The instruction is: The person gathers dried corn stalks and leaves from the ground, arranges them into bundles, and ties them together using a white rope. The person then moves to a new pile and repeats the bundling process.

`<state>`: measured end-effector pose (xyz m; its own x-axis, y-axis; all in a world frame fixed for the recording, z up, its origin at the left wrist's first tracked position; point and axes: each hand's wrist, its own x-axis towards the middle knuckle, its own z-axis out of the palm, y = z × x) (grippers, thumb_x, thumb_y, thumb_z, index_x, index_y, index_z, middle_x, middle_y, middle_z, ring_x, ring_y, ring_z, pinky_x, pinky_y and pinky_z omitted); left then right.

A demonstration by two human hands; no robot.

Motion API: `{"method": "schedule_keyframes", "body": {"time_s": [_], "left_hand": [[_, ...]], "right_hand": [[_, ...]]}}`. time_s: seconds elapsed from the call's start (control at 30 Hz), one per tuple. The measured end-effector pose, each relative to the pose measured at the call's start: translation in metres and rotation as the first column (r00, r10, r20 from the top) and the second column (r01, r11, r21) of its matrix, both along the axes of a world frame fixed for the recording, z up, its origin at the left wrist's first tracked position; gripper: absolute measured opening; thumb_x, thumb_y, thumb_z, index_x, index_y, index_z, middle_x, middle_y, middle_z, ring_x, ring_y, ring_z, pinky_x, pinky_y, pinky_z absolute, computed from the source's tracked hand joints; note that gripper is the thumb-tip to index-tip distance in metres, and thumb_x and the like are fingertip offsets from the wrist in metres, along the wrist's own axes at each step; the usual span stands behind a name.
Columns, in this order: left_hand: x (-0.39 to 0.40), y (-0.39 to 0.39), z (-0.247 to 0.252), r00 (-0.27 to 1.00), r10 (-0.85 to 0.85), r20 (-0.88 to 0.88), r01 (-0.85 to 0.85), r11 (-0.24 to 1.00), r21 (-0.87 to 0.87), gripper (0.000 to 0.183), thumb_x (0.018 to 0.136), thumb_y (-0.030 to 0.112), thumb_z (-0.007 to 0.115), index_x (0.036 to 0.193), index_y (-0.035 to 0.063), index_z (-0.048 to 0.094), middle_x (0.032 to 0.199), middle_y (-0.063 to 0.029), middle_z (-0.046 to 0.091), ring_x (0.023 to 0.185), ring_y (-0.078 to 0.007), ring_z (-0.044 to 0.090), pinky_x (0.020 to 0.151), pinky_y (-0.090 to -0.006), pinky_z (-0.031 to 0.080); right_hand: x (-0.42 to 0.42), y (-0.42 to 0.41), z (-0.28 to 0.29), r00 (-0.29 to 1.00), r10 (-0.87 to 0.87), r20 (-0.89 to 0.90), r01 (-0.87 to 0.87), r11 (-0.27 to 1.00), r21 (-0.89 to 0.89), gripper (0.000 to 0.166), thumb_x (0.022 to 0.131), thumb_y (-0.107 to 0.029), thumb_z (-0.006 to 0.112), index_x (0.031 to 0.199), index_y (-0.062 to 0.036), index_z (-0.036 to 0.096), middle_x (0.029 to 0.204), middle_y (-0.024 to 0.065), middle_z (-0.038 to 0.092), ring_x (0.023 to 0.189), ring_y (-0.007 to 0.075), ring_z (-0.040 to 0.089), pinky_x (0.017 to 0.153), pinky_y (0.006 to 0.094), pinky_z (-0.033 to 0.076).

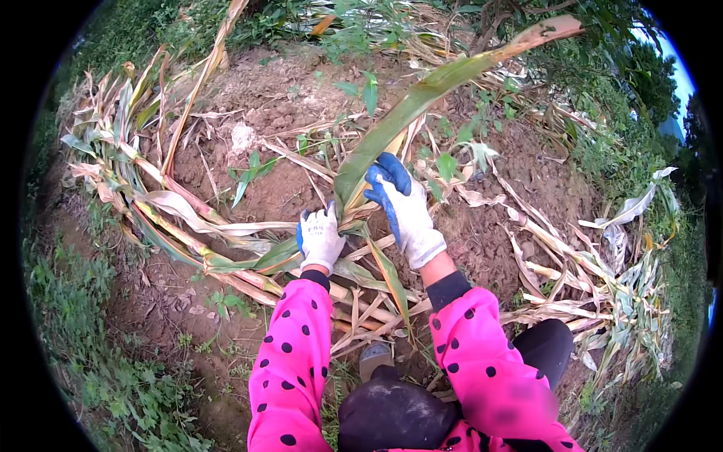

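Observation:
My left hand [320,237], in a white and blue work glove, is closed on gathered corn leaves [282,257] at a bundle of cut corn stalks [248,279]. From beside it a long green corn leaf [406,113] with a dry brown tip rises to the upper right. My right hand [408,212], gloved alike, is at the lower part of this leaf with its fingers bent against the edge. Whether those fingers grip it is hidden. A folded green and orange leaf [392,277] hangs between my wrists. The stalks run left and right below my hands.
Brown soil [265,96] with small green weeds [251,172] lies beyond the bundle. More dry corn stalks [565,254] lie at the right. Leafy tops [107,164] spread at the left. My shoe [375,359] and dark knee [395,412] are close below the stalks.

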<state>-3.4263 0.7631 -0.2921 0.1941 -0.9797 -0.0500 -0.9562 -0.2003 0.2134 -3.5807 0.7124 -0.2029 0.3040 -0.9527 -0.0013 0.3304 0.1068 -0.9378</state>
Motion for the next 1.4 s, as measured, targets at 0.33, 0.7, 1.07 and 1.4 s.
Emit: {"method": "schedule_keyframes", "body": {"time_s": [0.33, 0.7, 1.07, 1.4], "left_hand": [[0.100, 0.108, -0.065, -0.439, -0.253, -0.862, -0.833, 0.474, 0.285, 0.028, 0.092, 0.027, 0.052, 0.107, 0.0047, 0.058, 0.095, -0.0074, 0.060, 0.085, -0.0218, 0.059, 0.081, -0.0373, 0.049], [0.126, 0.090, 0.004, 0.770, 0.272, 0.577, -0.206, 0.962, -0.178, 0.063, 0.083, 0.009, 0.050, 0.142, 0.0099, 0.028, 0.147, -0.0162, 0.027, 0.133, -0.0335, 0.029, 0.110, -0.0455, 0.021], [0.136, 0.093, 0.084, 0.976, -0.110, -0.189, 0.082, 0.985, -0.150, 0.089, 0.060, 0.009, 0.070, 0.140, 0.0080, 0.031, 0.136, -0.0169, 0.040, 0.127, -0.0335, 0.037, 0.107, -0.0393, 0.031], [0.062, 0.055, 0.113, 0.882, -0.305, -0.359, 0.278, 0.952, -0.125, 0.069, 0.067, 0.002, 0.065, 0.133, 0.0062, 0.043, 0.133, -0.0127, 0.047, 0.128, -0.0274, 0.040, 0.108, -0.0346, 0.029]], "right_hand": [[-0.105, 0.102, -0.064, 0.966, 0.163, -0.199, -0.098, 0.949, 0.300, 0.039, 0.087, -0.009, 0.060, 0.124, -0.0021, 0.051, 0.113, 0.0084, 0.060, 0.099, 0.0160, 0.060, 0.086, 0.0307, 0.049], [-0.217, 0.138, -0.041, 0.805, 0.229, -0.548, -0.089, 0.959, 0.269, 0.038, 0.084, -0.012, 0.060, 0.119, 0.0034, 0.054, 0.106, 0.0120, 0.065, 0.097, 0.0168, 0.062, 0.088, 0.0287, 0.047], [-0.268, 0.134, -0.035, 0.780, 0.133, -0.611, 0.087, 0.945, 0.316, 0.040, 0.083, -0.001, 0.055, 0.122, 0.0070, 0.050, 0.106, 0.0135, 0.063, 0.096, 0.0150, 0.060, 0.086, 0.0259, 0.049], [-0.236, 0.145, -0.044, 0.715, 0.291, -0.635, -0.054, 0.929, 0.365, 0.043, 0.081, -0.001, 0.058, 0.123, 0.0056, 0.050, 0.110, 0.0134, 0.063, 0.099, 0.0150, 0.061, 0.088, 0.0261, 0.047]]}}
